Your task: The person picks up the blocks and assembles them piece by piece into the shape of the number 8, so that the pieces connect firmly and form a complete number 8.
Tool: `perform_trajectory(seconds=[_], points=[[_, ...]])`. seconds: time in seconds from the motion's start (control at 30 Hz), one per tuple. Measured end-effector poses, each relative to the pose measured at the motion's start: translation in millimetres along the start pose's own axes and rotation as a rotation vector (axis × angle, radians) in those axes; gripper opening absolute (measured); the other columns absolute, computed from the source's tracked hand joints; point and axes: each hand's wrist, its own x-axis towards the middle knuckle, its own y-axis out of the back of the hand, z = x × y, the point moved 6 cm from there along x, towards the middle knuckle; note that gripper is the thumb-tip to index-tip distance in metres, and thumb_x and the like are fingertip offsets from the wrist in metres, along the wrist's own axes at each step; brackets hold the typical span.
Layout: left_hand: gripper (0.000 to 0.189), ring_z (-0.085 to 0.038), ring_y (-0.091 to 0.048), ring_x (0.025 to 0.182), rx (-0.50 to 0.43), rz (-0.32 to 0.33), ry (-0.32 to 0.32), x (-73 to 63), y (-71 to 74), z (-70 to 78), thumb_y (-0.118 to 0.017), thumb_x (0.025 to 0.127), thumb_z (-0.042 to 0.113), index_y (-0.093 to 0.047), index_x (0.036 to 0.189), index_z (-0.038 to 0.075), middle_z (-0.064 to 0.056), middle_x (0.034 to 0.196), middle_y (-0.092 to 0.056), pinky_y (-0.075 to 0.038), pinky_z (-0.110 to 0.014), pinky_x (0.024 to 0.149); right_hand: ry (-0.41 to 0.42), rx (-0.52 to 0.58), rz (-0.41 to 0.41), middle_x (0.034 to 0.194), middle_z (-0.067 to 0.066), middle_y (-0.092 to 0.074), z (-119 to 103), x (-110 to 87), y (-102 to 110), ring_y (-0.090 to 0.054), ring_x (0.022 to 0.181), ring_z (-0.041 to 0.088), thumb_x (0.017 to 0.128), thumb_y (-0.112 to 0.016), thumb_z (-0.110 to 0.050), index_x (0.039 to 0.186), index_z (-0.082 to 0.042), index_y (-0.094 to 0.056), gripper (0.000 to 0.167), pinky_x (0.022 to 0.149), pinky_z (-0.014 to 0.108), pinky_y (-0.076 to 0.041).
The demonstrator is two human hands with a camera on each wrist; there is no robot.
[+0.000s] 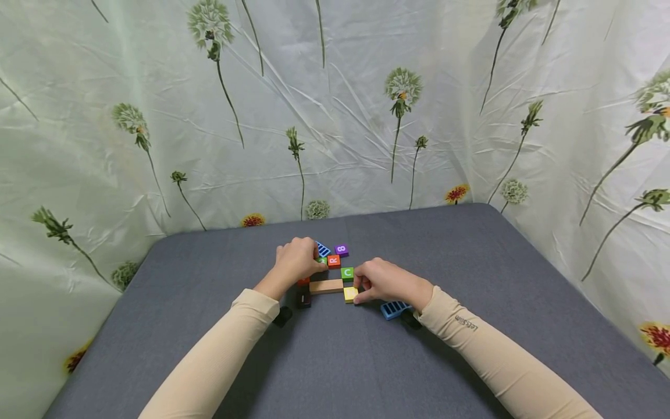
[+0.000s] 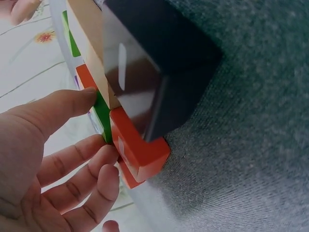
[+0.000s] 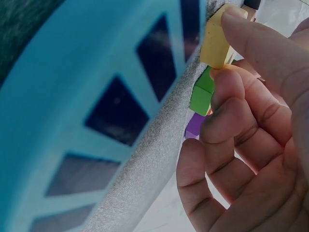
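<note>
My left hand (image 1: pixel 297 262) pinches a green block (image 2: pixel 102 116) between thumb and index finger. Beside it, an orange-red block marked R (image 1: pixel 334 261) lies on the far side of a plain wooden plank (image 1: pixel 326 286). At the plank's right end my right hand (image 1: pixel 389 281) holds a yellow block (image 3: pixel 215 43) with thumb and index finger. Just beyond the yellow one sits a green block marked C (image 1: pixel 348 273). In the left wrist view, a black block (image 2: pixel 133 72) and an orange-red block (image 2: pixel 140 145) stand by the plank's other end, near my left fingers.
A blue slatted arched piece (image 1: pixel 394 309) lies under my right wrist. Another blue slatted piece (image 1: pixel 323 250) is behind my left fingers, next to a purple block (image 1: pixel 341 250). The grey table (image 1: pixel 335 361) meets a flower-print curtain (image 1: pixel 345 116) at the back.
</note>
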Motion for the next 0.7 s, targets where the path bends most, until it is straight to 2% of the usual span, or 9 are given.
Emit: perform_trajectory(seconds=[0.47, 0.7], points=[[0.030, -0.025, -0.062, 0.083, 0.015, -0.015, -0.002, 4.3, 0.0, -2.4, -0.089, 0.089, 0.042, -0.072, 0.099, 0.018, -0.001, 0.094, -0.070, -0.039, -0.047, 0.084, -0.011, 0.005, -0.002, 0.070, -0.007, -0.052, 2.4, 0.2, -1.0, -0.045, 0.063, 0.005, 0.092, -0.088, -0.027, 0.089, -0.016, -0.073, 0.019, 0.059, 0.022, -0.034], [0.037, -0.023, -0.064, 0.083, 0.020, -0.014, 0.021, 5.1, -0.5, -5.1, -0.090, 0.086, 0.047, -0.074, 0.096, 0.015, -0.001, 0.093, -0.072, -0.044, -0.050, 0.089, -0.005, 0.002, 0.005, 0.069, -0.008, -0.052, 2.0, -0.4, -0.3, -0.044, 0.063, 0.005, 0.091, -0.088, -0.027, 0.090, -0.015, -0.074, 0.019, 0.059, 0.022, -0.034]])
